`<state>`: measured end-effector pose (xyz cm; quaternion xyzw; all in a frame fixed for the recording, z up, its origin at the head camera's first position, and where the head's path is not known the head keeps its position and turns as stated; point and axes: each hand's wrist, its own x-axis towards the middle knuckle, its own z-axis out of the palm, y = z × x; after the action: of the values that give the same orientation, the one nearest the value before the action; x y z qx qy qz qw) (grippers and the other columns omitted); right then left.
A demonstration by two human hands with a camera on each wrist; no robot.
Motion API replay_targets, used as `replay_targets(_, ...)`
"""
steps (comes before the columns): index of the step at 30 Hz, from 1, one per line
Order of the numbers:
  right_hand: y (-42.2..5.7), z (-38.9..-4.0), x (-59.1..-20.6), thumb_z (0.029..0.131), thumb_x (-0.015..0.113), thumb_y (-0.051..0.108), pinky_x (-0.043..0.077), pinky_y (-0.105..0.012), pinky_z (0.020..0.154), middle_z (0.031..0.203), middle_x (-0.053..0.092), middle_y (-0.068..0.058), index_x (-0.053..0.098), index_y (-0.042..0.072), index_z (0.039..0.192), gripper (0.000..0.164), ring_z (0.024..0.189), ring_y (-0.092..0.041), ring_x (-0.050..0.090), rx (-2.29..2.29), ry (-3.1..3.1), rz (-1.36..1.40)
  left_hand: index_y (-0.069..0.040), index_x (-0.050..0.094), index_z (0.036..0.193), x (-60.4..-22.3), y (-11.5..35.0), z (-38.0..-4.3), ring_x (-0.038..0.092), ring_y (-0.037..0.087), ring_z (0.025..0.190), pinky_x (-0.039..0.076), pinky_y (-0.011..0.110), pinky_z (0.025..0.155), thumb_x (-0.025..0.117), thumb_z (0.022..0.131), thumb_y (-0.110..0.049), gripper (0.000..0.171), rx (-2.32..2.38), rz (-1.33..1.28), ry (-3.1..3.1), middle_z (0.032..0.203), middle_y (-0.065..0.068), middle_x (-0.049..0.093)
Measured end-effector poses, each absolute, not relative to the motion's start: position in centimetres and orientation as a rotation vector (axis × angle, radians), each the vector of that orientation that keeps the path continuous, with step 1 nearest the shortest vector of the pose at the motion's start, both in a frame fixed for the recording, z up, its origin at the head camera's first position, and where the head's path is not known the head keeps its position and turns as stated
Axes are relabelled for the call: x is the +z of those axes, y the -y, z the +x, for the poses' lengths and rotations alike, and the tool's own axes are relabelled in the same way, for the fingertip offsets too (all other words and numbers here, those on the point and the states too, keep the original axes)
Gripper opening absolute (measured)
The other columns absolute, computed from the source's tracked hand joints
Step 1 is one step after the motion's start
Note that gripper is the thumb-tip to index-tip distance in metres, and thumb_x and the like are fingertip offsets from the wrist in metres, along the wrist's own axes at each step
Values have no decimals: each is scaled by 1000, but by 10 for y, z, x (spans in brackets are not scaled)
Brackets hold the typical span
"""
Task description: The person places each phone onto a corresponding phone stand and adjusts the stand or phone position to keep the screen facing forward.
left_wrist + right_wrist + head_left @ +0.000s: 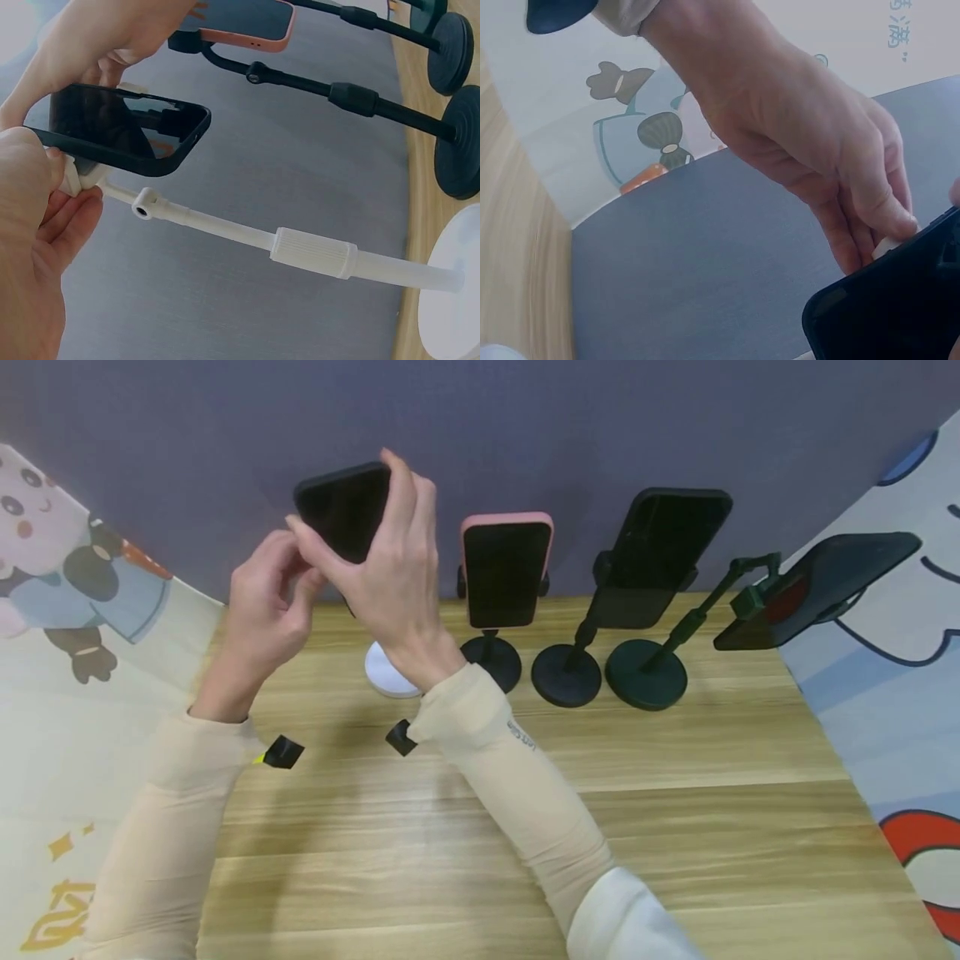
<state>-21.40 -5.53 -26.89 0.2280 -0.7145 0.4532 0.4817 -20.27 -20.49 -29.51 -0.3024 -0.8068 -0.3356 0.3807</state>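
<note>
In the head view a black smartphone (345,508) is tilted at the upper left, with my right hand (401,572) gripping it by its edges. My left hand (266,606) is at the phone's left edge. Its thumb and fingers pinch the white clamp (886,247) of a phone stand, seen in the right wrist view. From that clamp the stand's white pole (311,251) runs down to a round white base (386,672). The phone sits against the clamp; how firmly it is held there is hidden by my hands.
Right of the white stand, a pink-cased phone (506,572) sits in a black stand. Beyond it are a black phone (660,556) on another black stand and a tilted phone (817,589) on a dark green stand. A grey panel (525,427) rises behind the wooden table (675,860).
</note>
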Motion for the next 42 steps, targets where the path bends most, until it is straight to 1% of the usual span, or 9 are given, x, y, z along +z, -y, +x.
replay_targets(3,54,-215,-269,76,71,44,44,-15,85,114,46,-20,40,-11,128,82,99,-22,48,1081,1720,564,9,63,102,-296,201,-202,46,13,75,37,18,67,64,85,-1,20,-871,-750,2039,90,18,60)
replay_targets(8,49,-220,-269,77,69,46,44,-15,87,114,45,-20,41,-12,126,81,98,-23,47,1027,1685,589,12,62,98,-288,190,-192,47,17,74,35,16,67,63,82,8,16,-890,-724,2017,87,21,60)
replay_targets(15,51,-221,-271,78,69,47,41,-15,92,117,45,-22,40,-14,128,84,101,-24,46,1003,1705,608,13,62,98,-288,191,-191,51,18,78,41,13,75,62,83,8,16,-906,-697,2036,88,21,60)
replay_targets(18,53,-221,-272,79,68,47,41,-15,91,117,45,-22,40,-14,128,83,101,-24,46,994,1707,608,13,62,98,-289,193,-191,52,18,79,43,14,77,62,83,8,15,-903,-698,2042,89,21,61)
replay_targets(28,55,-223,-275,79,67,49,42,-15,91,117,44,-21,39,-13,129,85,102,-24,47,1001,1681,573,13,62,98,-286,189,-188,55,16,83,45,13,81,62,83,9,16,-924,-703,2034,91,22,62)
replay_targets(32,57,-223,-276,78,69,48,42,-16,91,117,44,-21,39,-13,129,85,103,-24,46,1018,1656,552,14,62,99,-287,190,-190,56,16,85,47,16,82,61,83,9,16,-931,-715,2034,92,22,62)
replay_targets(36,57,-224,-277,77,70,47,42,-16,91,116,44,-21,39,-14,129,86,103,-24,46,1030,1644,540,15,62,99,-290,190,-194,56,14,86,48,19,83,61,84,8,16,-934,-710,2030,93,22,62)
replay_targets(40,58,-223,-277,77,70,47,41,-16,91,117,44,-21,38,-13,130,87,104,-23,45,1023,1652,537,15,62,98,-289,187,-191,54,11,86,47,18,82,60,85,9,15,-945,-704,2020,93,23,61)
replay_targets(42,58,-223,-278,77,70,48,41,-16,92,116,44,-20,37,-13,131,87,104,-23,44,1018,1657,534,16,61,98,-287,184,-188,54,9,86,47,17,82,59,84,11,16,-977,-715,2008,92,19,61)
